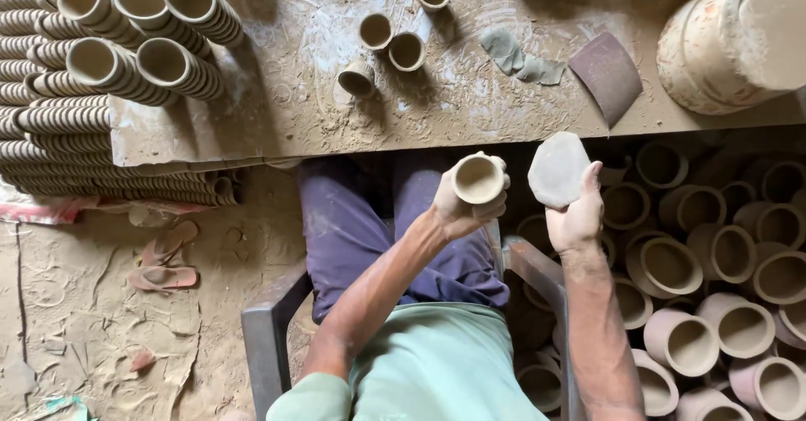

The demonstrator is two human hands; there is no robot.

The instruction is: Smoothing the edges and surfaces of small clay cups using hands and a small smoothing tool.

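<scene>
Clay-dusted, the left hand [457,207] keeps a closed grip on a small clay cup [478,178] over the lap while the right hand [575,215] pinches a grey sanding pad [558,169], best worked lightly around the rim, short of the dusty tabletop [285,102] beyond.

Shirt [437,362]: pale green, short sleeves ending above elbow, plain, no print visible. Trousers [353,219]: dark blue-purple, loose, creased, dust-smeared at thighs. Forearms bare, no watch or bands. Left hand [466,198], right hand [575,215]: bare, clay dust coating fingers [495,207].
</scene>
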